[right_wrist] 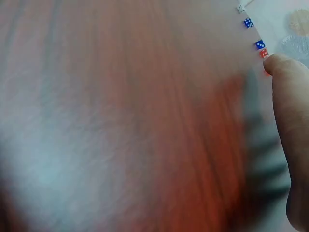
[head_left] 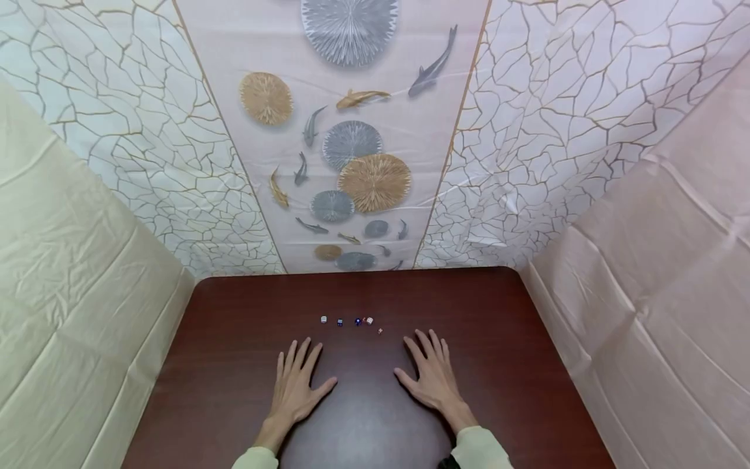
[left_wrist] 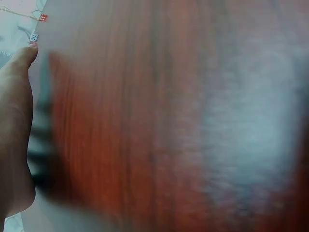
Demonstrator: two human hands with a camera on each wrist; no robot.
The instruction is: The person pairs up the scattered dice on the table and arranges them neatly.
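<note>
Several small dice lie in a loose row on the dark table, beyond both hands. From left to right in the head view come a white die (head_left: 323, 319), a blue die (head_left: 340, 322), a second blue die (head_left: 358, 321), a red die and a second white die (head_left: 370, 320) close together. A little nearer sits another red die (head_left: 379, 331). My left hand (head_left: 295, 387) is spread palm down on the left, apart from the dice. On the right, my right hand (head_left: 433, 378) has its fingers spread too, holding nothing. Each wrist view shows only part of the hand.
The reddish-brown wooden table (head_left: 363, 293) has rounded far corners. Behind it hangs a patterned cloth (head_left: 527, 130) with fish and round leaf shapes. Plain pale cloth walls (head_left: 76, 293) stand along both sides.
</note>
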